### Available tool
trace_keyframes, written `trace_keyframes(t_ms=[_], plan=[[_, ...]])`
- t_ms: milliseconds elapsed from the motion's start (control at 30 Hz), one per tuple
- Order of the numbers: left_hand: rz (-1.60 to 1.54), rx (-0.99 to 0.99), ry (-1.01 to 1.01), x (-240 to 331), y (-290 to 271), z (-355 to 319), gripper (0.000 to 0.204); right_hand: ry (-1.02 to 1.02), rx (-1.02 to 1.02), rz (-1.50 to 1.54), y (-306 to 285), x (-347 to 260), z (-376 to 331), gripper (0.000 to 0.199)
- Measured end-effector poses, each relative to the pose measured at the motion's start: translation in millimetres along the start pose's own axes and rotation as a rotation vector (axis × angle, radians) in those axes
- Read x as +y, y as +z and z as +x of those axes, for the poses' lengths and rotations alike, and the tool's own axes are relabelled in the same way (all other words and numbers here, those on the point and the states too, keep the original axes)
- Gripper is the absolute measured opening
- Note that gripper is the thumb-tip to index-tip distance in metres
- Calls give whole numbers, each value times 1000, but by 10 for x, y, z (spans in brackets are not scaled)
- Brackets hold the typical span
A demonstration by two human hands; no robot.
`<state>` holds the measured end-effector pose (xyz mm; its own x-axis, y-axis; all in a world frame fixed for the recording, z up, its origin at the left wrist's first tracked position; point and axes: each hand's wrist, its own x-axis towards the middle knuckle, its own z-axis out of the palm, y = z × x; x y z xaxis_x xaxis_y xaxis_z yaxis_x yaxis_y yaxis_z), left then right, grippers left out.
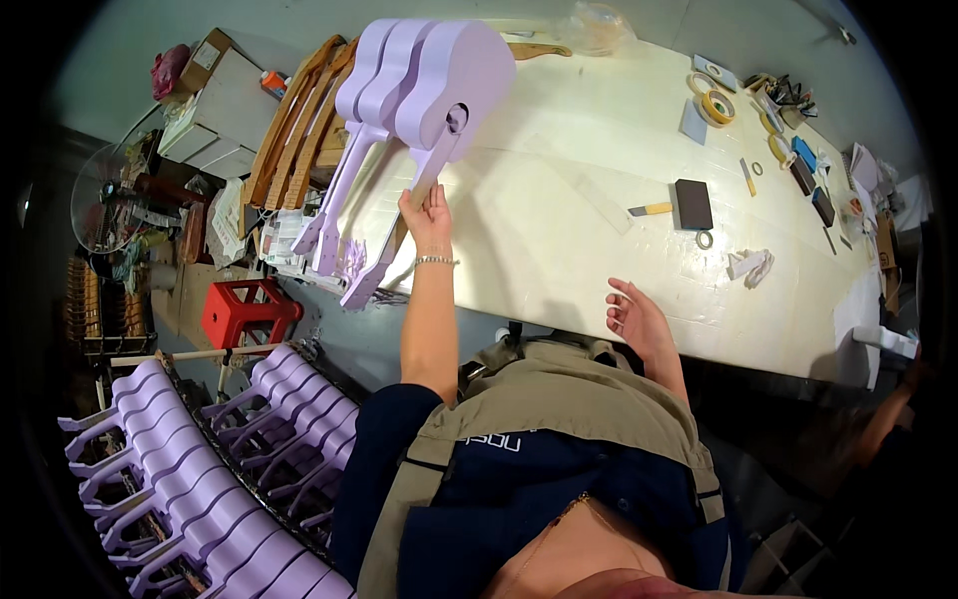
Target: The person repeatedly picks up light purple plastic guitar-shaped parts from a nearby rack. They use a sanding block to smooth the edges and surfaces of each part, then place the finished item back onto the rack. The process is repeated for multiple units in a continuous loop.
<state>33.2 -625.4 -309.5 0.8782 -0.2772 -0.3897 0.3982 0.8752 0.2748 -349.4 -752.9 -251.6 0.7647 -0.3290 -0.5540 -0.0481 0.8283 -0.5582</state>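
Left hand: the left hand point(429, 215) is partly closed around the neck of the nearest lilac, guitar-shaped instrument body with a round soundhole point(469, 70).
Right hand: the right hand point(634, 317), fingers loosely curled and half open, holds nothing near the bench edge.
Instrument place: at the left end of the pale, glossy bench point(559, 250), beside two matching lilac instrument bodies point(381, 75).
Knock risk: the bodies sit close together, so a sideways swing could chip or scuff their edges.
Grip risk: one hand on a slim neck could let the heavier body twist.
Finish: smooth, even, matte-looking lilac; a tan strip shows along the held neck.
Shapes: waisted bodies, long narrow necks, flared headstocks.
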Motion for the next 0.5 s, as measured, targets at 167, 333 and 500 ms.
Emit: trace_keyframes(t_ms=[167,333,500], plan=[[162,88,-131,628,-39,-1015,48,-527,115,-450,315,-476,649,66],[308,111,-510,1213,-123,-1786,55,-687,-68,-514,301,-778,1027,90],[721,25,-21,1130,170,-2181,46,-460,35,-257,80,-255,947,78]])
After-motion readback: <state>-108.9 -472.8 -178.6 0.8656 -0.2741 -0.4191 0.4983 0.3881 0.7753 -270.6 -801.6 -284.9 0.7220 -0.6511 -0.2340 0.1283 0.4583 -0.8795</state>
